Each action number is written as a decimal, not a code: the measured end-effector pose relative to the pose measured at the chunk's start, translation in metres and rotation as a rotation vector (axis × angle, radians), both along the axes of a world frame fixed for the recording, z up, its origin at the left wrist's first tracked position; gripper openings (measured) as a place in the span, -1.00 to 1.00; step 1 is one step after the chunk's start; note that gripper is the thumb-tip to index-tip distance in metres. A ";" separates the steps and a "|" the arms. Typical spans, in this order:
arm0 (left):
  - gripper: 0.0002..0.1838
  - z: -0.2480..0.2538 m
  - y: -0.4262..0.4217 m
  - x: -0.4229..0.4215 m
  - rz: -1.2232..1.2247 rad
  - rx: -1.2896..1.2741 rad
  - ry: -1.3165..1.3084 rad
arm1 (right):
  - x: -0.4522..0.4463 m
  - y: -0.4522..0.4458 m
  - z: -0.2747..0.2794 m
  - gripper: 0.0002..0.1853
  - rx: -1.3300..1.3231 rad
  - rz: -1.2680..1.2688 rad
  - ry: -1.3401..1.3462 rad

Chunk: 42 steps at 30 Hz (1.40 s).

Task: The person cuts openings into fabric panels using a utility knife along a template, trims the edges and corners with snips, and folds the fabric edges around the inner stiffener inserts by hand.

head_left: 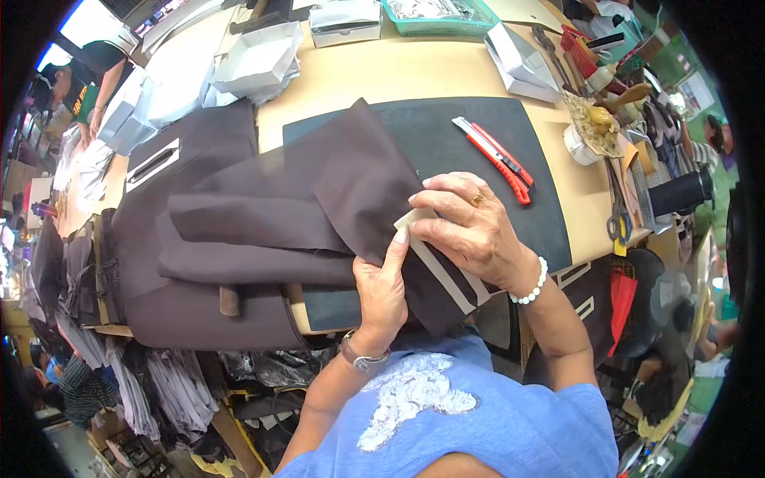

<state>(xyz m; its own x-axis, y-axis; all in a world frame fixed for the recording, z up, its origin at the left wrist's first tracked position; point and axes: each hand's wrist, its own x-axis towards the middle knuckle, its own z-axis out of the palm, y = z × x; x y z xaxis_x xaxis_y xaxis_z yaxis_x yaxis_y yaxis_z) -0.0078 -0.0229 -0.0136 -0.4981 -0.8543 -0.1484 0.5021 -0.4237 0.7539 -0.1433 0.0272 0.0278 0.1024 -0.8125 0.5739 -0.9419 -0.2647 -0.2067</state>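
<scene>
A dark brown sheet of material (357, 151) lies folded over the dark mat (526, 231), its near end raised between my hands. A pale strip (442, 272) runs along that end, with a second pale band beside it. My left hand (381, 293) grips the sheet's edge, thumb pressed on top by the strip's upper end; its other fingers are hidden underneath. Fingertips of my right hand (470, 227) pinch the strip's upper end, close to the left thumb. A red utility knife (496, 162) rests on the mat beyond my right hand.
More brown material (191, 311) covers the table's left side, with a wooden handle (229, 301) on it. White boxes (255, 68) and a green tray (438, 26) stand at the back. A messy glue pot (582, 145) and scissors (618, 223) are at right. Another person (96, 80) works at upper left.
</scene>
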 end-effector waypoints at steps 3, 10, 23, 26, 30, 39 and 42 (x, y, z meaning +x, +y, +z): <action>-0.79 0.000 0.000 0.001 -0.024 -0.042 -0.031 | -0.006 -0.011 -0.001 -0.91 0.011 0.054 -0.041; -0.78 -0.008 -0.004 0.006 -0.086 0.054 0.013 | 0.000 -0.032 -0.003 -0.89 0.336 -0.064 -0.604; -0.80 0.006 -0.012 0.000 0.087 0.049 0.043 | 0.059 0.033 -0.009 -0.61 0.221 -0.428 -0.689; -0.80 0.001 -0.015 0.006 0.068 0.064 -0.014 | 0.062 0.053 -0.021 -0.59 0.236 -0.487 -0.792; -0.59 -0.003 -0.010 0.017 0.162 -0.056 0.006 | 0.058 0.064 -0.028 -0.56 0.202 -0.469 -0.788; -0.71 0.048 -0.056 0.030 -0.431 -1.629 -0.571 | 0.047 0.053 -0.039 -0.53 0.099 -0.310 -0.286; -0.78 0.025 -0.083 0.008 -0.841 -1.718 -0.643 | 0.042 0.054 -0.042 -0.54 0.053 -0.312 -0.171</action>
<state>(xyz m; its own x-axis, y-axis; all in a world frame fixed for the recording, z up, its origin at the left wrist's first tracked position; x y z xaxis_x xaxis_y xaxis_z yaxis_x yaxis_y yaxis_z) 0.0007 -0.1057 0.0111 -0.9875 0.0970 0.1240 0.1470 0.8502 0.5055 -0.1015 0.0813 -0.0143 -0.2492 -0.8186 0.5174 -0.9262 0.0455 -0.3742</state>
